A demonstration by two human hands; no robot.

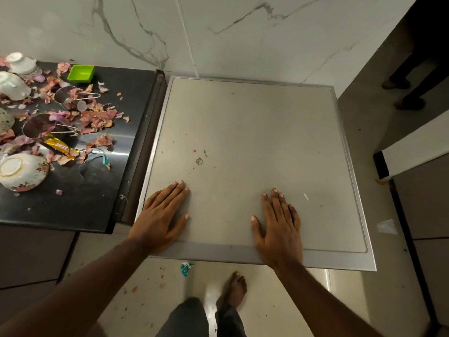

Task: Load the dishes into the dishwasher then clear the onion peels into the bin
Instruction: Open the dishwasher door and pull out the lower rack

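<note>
We rest our left hand [162, 216] and right hand [279, 227], both flat and empty, on the grey square dishwasher top [255, 147], likely bracing; unloaded floral ceramic bowls [23, 173] sit beyond our left hand.

A gold candy wrapper [60, 147] at the left of the frame, lying among the onion peels [97, 117] on the dark counter [92, 190], carries red lettering too blurred to read. No other text is legible.

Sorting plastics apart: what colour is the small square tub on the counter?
Bright green tub, seen from the head camera.
</note>
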